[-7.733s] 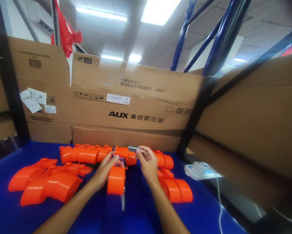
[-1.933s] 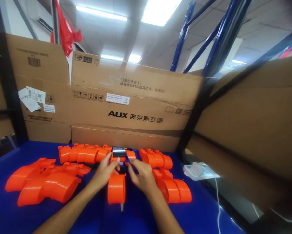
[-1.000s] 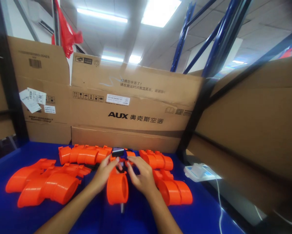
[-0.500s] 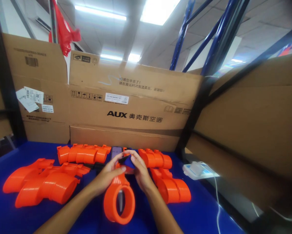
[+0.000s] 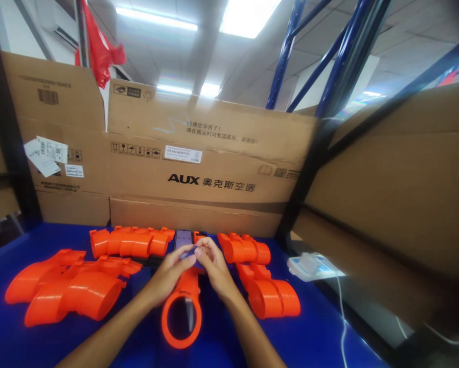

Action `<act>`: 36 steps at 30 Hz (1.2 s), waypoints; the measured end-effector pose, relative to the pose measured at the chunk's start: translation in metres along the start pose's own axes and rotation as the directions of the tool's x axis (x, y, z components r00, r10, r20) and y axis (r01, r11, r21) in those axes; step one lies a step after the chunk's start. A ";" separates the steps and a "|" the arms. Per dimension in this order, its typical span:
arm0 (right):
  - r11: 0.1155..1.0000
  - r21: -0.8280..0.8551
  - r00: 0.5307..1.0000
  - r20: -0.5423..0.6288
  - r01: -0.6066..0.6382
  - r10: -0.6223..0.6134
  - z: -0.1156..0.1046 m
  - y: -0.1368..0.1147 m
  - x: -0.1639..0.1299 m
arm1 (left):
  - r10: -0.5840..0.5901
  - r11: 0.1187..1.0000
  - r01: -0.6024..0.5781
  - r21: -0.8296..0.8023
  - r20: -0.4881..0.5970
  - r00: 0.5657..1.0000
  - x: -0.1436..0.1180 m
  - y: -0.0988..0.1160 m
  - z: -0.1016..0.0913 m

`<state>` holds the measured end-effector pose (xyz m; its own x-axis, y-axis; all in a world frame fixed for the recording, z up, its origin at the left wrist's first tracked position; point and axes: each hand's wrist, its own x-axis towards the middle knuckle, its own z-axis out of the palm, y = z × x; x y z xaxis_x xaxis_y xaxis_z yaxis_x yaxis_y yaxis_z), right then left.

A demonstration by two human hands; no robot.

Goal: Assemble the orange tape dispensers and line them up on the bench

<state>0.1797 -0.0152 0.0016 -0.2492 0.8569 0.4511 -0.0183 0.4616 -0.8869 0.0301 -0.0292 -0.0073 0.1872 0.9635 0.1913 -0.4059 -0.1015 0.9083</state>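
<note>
My left hand [image 5: 171, 271] and my right hand [image 5: 215, 267] meet in the middle, with thumbs and fingertips pinched together. Between them shows a small dark-blue piece [image 5: 192, 251], flat and thin; its kind I cannot make out. Just below the fingers is an orange plastic part with a neck [image 5: 189, 282] and a round, open ring at its near end. Whether the hands also touch this part is hidden. Behind the fingertips lies a phone [image 5: 184, 237] with a lit screen.
Curved orange parts lie on the blue table [image 5: 137, 342]: a left pair [image 5: 74, 296], a back-left row [image 5: 132, 242], a back-right row [image 5: 245, 249] and a right group [image 5: 273, 299]. A white power strip [image 5: 310, 267] with a cable sits right. Cardboard [image 5: 145, 179] walls the back.
Both hands have closed together over the blue piece, which showed larger and dark-edged before. The orange ring has tilted to face me and shifted slightly left.
</note>
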 end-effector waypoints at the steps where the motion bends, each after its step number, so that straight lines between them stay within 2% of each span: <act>1: 1.000 0.002 1.000 -0.003 0.000 0.000 0.001 0.000 0.000 | -0.003 1.000 0.002 0.010 0.009 1.000 0.001 -0.001 0.000; 7: 0.999 0.044 1.000 -0.022 0.018 -0.017 0.004 -0.003 0.001 | -0.034 0.999 0.033 0.008 0.054 0.998 0.004 -0.007 -0.004; 14: 0.999 -0.036 0.999 -0.029 0.026 -0.027 0.003 0.004 0.004 | -0.122 0.991 0.127 -0.033 0.133 0.984 0.007 -0.013 -0.008; 19: 0.958 -0.277 0.983 -0.144 0.073 -0.116 -0.018 0.008 0.004 | -0.103 0.988 0.113 -0.108 0.094 0.990 0.008 -0.004 -0.011; 22: 0.845 -0.534 0.975 -0.178 0.016 -0.131 -0.039 0.008 0.001 | -0.111 0.974 0.125 -0.189 0.085 0.990 0.011 0.004 -0.015; 25: 0.710 -0.703 0.991 -0.122 -0.043 -0.060 -0.053 0.009 -0.006 | -0.092 0.965 0.102 -0.242 0.050 0.994 0.015 0.009 -0.020; 27: 0.671 -0.741 0.999 -0.045 -0.027 -0.009 -0.056 0.009 -0.010 | -0.092 0.958 0.100 -0.270 0.044 0.995 0.015 0.011 -0.023; 31: 0.676 -0.736 0.995 0.081 0.020 0.059 -0.054 0.011 -0.014 | -0.044 0.929 0.040 -0.369 -0.003 0.999 0.016 0.013 -0.030; 36: 0.680 -0.733 0.990 0.108 0.016 0.093 -0.053 0.013 -0.011 | -0.019 0.910 -0.004 -0.415 -0.051 0.999 0.018 0.013 -0.032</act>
<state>0.2336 -0.0071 -0.0095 -0.3526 0.8665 0.3534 0.6933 0.4956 -0.5232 0.0001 -0.0050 -0.0042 0.1494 0.9765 0.1551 -0.7411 0.0067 0.6714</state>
